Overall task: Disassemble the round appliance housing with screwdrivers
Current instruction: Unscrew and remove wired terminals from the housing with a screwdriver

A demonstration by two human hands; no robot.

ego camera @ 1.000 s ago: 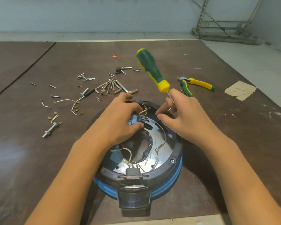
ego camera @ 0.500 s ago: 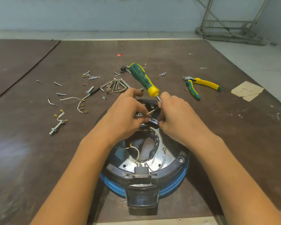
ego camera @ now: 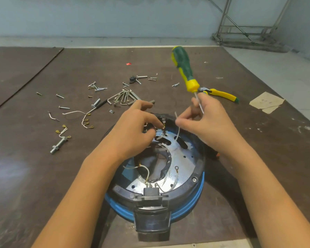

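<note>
Right hand has risen from the housing.
Its curled fingers hold the screwdriver and a white wire; left hand pinches a terminal.

We see a pale blue-grey wall running across the far side, meeting a light grey floor that also stretches down the right. A dark brown, scuffed worktop fills most of the view. At far left a second dark board lies just beside it, a thin seam between them. In the far right corner a bare metal frame with diagonal braces stands by the wall. Soft, even light falls over everything, and we catch a faint pale sheen on the worktop's left side.
</note>
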